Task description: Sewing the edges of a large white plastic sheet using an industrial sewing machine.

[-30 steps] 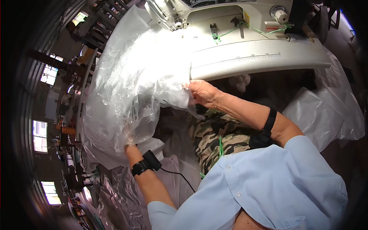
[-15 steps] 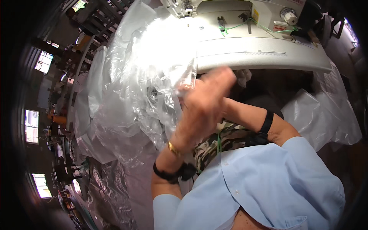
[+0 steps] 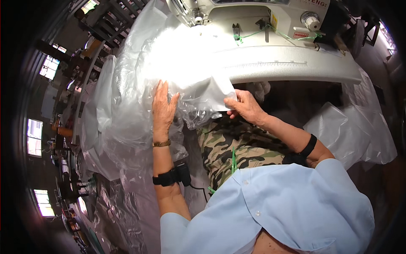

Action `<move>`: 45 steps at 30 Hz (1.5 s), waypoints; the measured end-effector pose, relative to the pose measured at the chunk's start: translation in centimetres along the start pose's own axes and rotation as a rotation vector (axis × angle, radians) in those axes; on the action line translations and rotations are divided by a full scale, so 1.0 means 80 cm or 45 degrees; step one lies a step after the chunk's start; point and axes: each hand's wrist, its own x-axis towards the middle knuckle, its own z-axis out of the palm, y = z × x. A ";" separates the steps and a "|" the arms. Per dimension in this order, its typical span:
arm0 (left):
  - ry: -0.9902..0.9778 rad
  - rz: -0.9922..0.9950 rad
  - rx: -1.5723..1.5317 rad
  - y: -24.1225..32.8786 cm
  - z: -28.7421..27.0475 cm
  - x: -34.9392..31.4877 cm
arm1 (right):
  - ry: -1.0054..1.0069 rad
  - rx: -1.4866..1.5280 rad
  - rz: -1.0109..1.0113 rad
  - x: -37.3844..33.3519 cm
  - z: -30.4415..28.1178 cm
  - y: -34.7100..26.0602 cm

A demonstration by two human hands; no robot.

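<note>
A large heap of clear plastic sheeting (image 3: 122,127) spreads over the left of the sewing machine bed and hangs down its front. My left hand (image 3: 163,108) lies flat on the sheeting, fingers stretched out and thumb apart. Between the thumb and fingers of my right hand (image 3: 246,106) is the corner of a white, film-like sheet (image 3: 222,91), drawn to the right at the bed's front edge. Glare from the lamp washes out much of the sheet's far part.
The sewing machine (image 3: 292,19) stands at the far side, with a ruler scale (image 3: 270,63) on its bed. Small thread snips (image 3: 236,30) lie there beside green thread (image 3: 258,31). More plastic sheeting (image 3: 338,131) hangs at the right. Camouflage cloth (image 3: 241,144) covers my lap.
My hands were crossed close together and blurred; now they are apart. The left has moved left onto the sheeting, and the right holds the white sheet's corner, which has spread out.
</note>
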 end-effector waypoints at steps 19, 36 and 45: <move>0.269 -0.026 -0.234 0.109 -0.030 -0.035 | -0.017 -0.624 -0.088 0.040 0.055 -0.044; -0.493 -0.136 0.638 0.040 -0.101 -0.158 | -0.233 -0.390 0.218 -0.038 0.047 -0.044; -0.148 0.186 0.118 0.142 -0.090 -0.089 | -0.275 -0.382 0.202 -0.008 0.042 -0.042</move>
